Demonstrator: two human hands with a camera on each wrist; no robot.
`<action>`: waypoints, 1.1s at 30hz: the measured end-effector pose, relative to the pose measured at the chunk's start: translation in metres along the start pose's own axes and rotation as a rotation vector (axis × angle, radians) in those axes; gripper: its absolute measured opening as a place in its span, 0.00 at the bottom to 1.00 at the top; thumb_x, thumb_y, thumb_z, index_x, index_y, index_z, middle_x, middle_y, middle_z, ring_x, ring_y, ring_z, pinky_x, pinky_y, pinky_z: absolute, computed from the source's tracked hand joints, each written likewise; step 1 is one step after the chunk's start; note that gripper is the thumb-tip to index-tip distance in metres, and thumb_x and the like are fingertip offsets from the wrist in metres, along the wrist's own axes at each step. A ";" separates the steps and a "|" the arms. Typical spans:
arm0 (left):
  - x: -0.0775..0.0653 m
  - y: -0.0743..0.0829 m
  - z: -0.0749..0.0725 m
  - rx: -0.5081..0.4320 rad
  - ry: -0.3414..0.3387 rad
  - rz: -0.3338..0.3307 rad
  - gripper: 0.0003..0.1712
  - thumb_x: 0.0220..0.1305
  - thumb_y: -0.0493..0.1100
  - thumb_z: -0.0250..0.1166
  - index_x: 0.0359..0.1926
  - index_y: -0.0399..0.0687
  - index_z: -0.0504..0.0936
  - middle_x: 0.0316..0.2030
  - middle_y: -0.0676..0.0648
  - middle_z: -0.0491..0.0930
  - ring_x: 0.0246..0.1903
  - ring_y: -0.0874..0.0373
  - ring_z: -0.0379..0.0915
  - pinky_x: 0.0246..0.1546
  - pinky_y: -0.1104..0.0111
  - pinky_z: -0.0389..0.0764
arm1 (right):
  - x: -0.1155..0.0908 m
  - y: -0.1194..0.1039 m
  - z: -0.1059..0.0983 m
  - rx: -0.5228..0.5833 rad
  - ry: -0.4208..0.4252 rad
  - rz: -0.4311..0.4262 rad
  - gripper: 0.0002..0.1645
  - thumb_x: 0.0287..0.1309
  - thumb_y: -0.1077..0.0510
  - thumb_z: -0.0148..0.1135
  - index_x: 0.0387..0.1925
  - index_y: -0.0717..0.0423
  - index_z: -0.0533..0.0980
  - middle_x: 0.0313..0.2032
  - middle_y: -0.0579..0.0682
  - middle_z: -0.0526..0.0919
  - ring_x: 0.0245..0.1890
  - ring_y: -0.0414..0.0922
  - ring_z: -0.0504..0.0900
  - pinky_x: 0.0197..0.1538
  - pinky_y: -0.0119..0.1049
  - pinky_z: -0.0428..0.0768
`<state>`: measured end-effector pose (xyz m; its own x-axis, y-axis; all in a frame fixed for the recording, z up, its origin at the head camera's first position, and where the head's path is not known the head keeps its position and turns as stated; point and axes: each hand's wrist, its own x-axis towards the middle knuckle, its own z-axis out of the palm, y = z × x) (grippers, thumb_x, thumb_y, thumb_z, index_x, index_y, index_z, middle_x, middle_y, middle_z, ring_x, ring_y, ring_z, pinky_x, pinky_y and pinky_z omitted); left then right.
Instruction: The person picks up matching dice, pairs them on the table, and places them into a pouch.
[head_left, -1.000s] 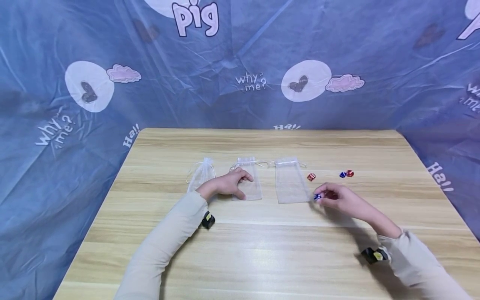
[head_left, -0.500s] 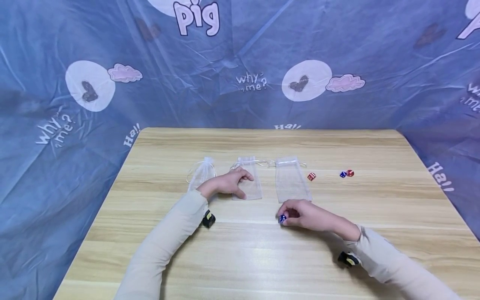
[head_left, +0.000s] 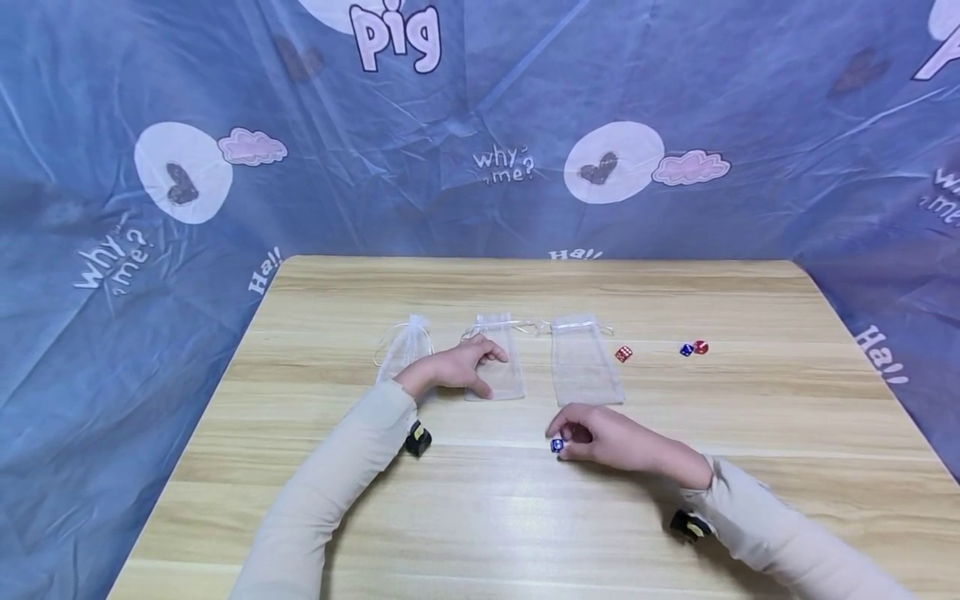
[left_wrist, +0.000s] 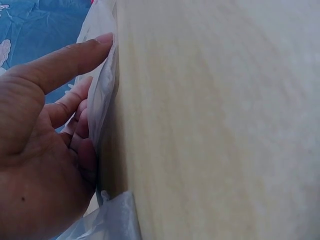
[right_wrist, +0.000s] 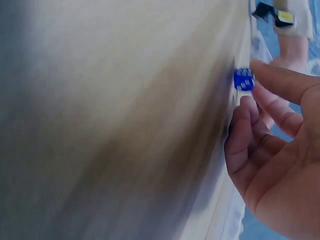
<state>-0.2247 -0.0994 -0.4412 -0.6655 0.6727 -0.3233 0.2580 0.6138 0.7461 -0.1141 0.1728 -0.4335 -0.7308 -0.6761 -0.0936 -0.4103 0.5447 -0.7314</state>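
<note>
A blue die (head_left: 557, 446) is at the tips of my right hand (head_left: 618, 435), pinched between thumb and forefinger low over the wooden table, in front of the right mesh bag (head_left: 585, 367). The right wrist view shows the same blue die (right_wrist: 244, 79) against the thumb tip, other fingers curled below. My left hand (head_left: 457, 365) rests on the middle mesh bag (head_left: 504, 379), thumb and fingers spread apart. In the left wrist view the fingers of the left hand (left_wrist: 50, 115) touch the sheer white fabric (left_wrist: 104, 87).
On the left lies another sheer drawstring bag (head_left: 405, 346), partly behind the left wrist. A red die (head_left: 624, 354) sits right of the bags. Farther right, a blue die (head_left: 686, 350) stands beside a red one (head_left: 701, 347). A blue printed cloth (head_left: 480, 208) hangs behind the table (head_left: 480, 517).
My right hand has carried the blue die left and toward the table's front, from beside the right bag, slowing over the last half second. The left hand has stayed in place.
</note>
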 end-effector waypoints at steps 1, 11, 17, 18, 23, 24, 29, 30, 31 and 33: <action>0.000 0.000 0.000 0.000 0.000 0.000 0.36 0.47 0.36 0.74 0.59 0.44 0.72 0.55 0.45 0.67 0.56 0.53 0.64 0.64 0.63 0.65 | -0.002 0.002 -0.003 0.037 0.009 0.008 0.14 0.56 0.58 0.67 0.44 0.54 0.78 0.31 0.42 0.78 0.30 0.30 0.72 0.35 0.27 0.76; 0.000 -0.001 0.000 -0.009 -0.002 -0.002 0.36 0.47 0.35 0.74 0.59 0.44 0.72 0.55 0.45 0.66 0.55 0.54 0.63 0.63 0.64 0.65 | -0.026 0.029 -0.056 0.073 0.237 0.136 0.17 0.56 0.64 0.64 0.48 0.64 0.76 0.31 0.49 0.79 0.28 0.35 0.74 0.30 0.29 0.77; 0.000 -0.001 0.000 -0.004 -0.005 -0.004 0.36 0.47 0.35 0.74 0.59 0.44 0.72 0.55 0.45 0.66 0.55 0.54 0.63 0.63 0.65 0.64 | -0.042 0.049 -0.088 0.082 0.348 0.193 0.20 0.58 0.68 0.60 0.52 0.70 0.71 0.32 0.54 0.79 0.26 0.36 0.75 0.26 0.30 0.76; 0.000 -0.001 0.000 -0.004 -0.006 -0.002 0.36 0.47 0.35 0.74 0.59 0.44 0.72 0.55 0.45 0.66 0.55 0.54 0.63 0.63 0.65 0.64 | -0.045 0.053 -0.092 0.085 0.360 0.211 0.21 0.59 0.68 0.60 0.53 0.70 0.71 0.32 0.54 0.79 0.26 0.36 0.75 0.25 0.31 0.76; -0.001 -0.001 0.000 -0.009 -0.005 0.016 0.36 0.47 0.36 0.74 0.59 0.43 0.72 0.54 0.45 0.66 0.54 0.55 0.63 0.61 0.67 0.65 | -0.058 0.075 -0.107 0.084 0.440 0.282 0.22 0.61 0.68 0.58 0.56 0.70 0.68 0.30 0.47 0.79 0.22 0.37 0.75 0.23 0.34 0.76; -0.001 -0.001 0.000 -0.009 -0.004 0.020 0.36 0.47 0.36 0.74 0.59 0.43 0.72 0.53 0.45 0.67 0.53 0.55 0.63 0.61 0.67 0.65 | -0.060 0.079 -0.108 0.078 0.450 0.293 0.23 0.61 0.67 0.58 0.56 0.70 0.68 0.29 0.45 0.78 0.22 0.37 0.75 0.22 0.34 0.76; -0.001 -0.001 -0.001 -0.016 -0.008 0.018 0.36 0.47 0.36 0.74 0.59 0.43 0.72 0.54 0.45 0.66 0.54 0.55 0.63 0.61 0.67 0.65 | -0.066 0.095 -0.115 0.068 0.467 0.351 0.24 0.63 0.64 0.59 0.57 0.71 0.67 0.28 0.44 0.75 0.22 0.37 0.75 0.22 0.33 0.76; -0.001 -0.001 -0.001 -0.015 -0.009 0.017 0.35 0.47 0.36 0.74 0.59 0.43 0.72 0.54 0.45 0.66 0.54 0.55 0.63 0.61 0.67 0.65 | -0.067 0.097 -0.115 0.065 0.467 0.362 0.24 0.63 0.64 0.59 0.57 0.71 0.67 0.28 0.44 0.75 0.22 0.36 0.74 0.22 0.33 0.76; -0.001 -0.001 -0.001 -0.015 -0.010 0.017 0.35 0.47 0.36 0.74 0.59 0.43 0.72 0.54 0.45 0.66 0.54 0.55 0.63 0.61 0.67 0.65 | -0.068 0.099 -0.116 0.064 0.466 0.371 0.24 0.63 0.64 0.59 0.57 0.72 0.67 0.28 0.45 0.76 0.21 0.37 0.74 0.22 0.33 0.76; -0.001 -0.001 -0.001 -0.014 -0.010 0.018 0.35 0.48 0.36 0.74 0.59 0.43 0.72 0.54 0.45 0.66 0.54 0.55 0.63 0.61 0.67 0.65 | -0.068 0.102 -0.117 0.063 0.464 0.389 0.24 0.64 0.64 0.57 0.58 0.72 0.66 0.28 0.47 0.77 0.21 0.37 0.73 0.22 0.32 0.76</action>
<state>-0.2253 -0.1013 -0.4409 -0.6537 0.6877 -0.3157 0.2596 0.5957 0.7601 -0.1698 0.3326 -0.4229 -0.9880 -0.1388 -0.0683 -0.0426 0.6682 -0.7427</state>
